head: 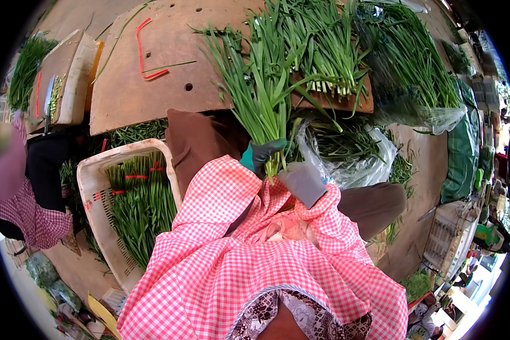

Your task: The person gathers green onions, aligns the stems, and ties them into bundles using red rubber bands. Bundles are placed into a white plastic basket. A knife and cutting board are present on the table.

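Note:
My left hand [267,156], in a dark green work glove, is closed around a bunch of garlic chives [261,97]. The long leaves fan up over the board's edge, and the pale stalk ends point down toward my lap. Against those ends on the right rests my right hand [304,182], in a grey-coated glove. One stalk meets its fingertips, but whether they pinch it is hidden. Beyond my hands, a large pile of loose chives [323,55] lies on the brown wooden board [174,51], cut ends toward me.
Left of my knee stands a white plastic crate [129,146] of chive bundles [142,204] with red ties. Red tape strips [140,46] lie on the board. A clear plastic bag [380,157] of leaves sits at right. At far left, a co-worker [29,208] sits near a knife [49,100].

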Motion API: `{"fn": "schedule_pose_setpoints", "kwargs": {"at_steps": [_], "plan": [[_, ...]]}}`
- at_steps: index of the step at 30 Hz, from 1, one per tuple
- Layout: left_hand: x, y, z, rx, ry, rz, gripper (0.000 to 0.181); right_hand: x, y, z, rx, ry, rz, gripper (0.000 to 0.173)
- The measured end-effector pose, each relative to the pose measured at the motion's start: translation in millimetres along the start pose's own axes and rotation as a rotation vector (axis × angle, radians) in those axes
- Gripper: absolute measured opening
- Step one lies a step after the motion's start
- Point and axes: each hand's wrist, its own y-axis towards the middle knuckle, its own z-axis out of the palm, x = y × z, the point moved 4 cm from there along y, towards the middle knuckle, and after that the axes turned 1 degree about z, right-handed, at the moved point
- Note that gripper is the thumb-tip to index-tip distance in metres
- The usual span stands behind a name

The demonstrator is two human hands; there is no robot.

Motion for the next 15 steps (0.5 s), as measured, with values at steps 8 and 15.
{"fn": "schedule_pose_setpoints", "kwargs": {"at_steps": [8, 15], "plan": [[4.2, 10.7, -17.4, 0.007, 0.194, -0.062, 0.027, -36.0, 21.4, -9.8, -0.341, 0.387, 0.387, 0.019], [-7.9, -10.6, 14.1, -0.163, 0.117, 0.040, 0.026, -62.9, 8.3, -9.8, -0.401, 0.620, 0.697, 0.014]]}}
